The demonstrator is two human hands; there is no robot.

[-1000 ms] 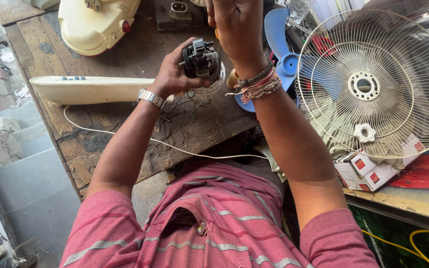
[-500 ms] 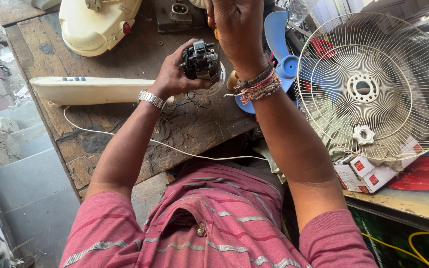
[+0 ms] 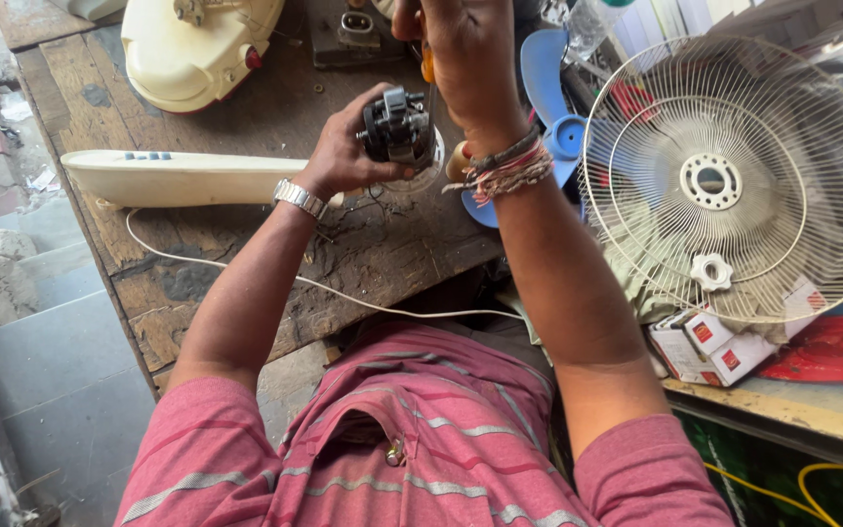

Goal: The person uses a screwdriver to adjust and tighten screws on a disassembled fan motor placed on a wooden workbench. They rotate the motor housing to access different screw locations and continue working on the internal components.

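Two hands up over the worn wooden workbench (image 3: 246, 293): left hand (image 3: 343, 156) cupped tight around a small black fan motor (image 3: 397, 127), right hand (image 3: 465, 59) closed on an orange-handled screwdriver (image 3: 427, 68) just above that motor. Right of motor, blue fan blade (image 3: 548, 78) and cream wire fan guard (image 3: 734, 181); left of it, long cream housing (image 3: 178, 178).

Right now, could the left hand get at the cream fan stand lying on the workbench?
Probably yes, but not freely: the left hand grips the black fan motor, and the cream fan stand lies just beside its wrist, nothing between.
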